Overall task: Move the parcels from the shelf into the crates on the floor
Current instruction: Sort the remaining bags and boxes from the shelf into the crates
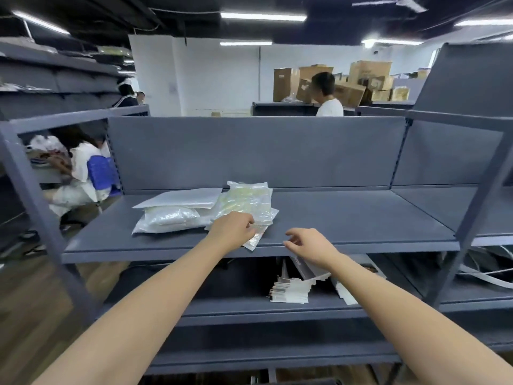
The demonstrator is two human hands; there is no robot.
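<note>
It was a warehouse: grey steel shelving (249,245) in rows, stacked cardboard boxes (358,81) (against the back wall), strip lights (263,16) overhead.

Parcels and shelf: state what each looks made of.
Parcels: thin plastic bags, clear to milky and glossy, going by the crinkles and glare; contents unclear. Shelf: probably painted sheet metal, matte grey-blue, with a folded front lip and slotted uprights. The left hand pinches one bag's corner.

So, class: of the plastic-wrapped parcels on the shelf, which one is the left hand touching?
The clear yellowish parcel on the right; the left hand pinches its front edge. The two white parcels lie untouched further left.
</note>
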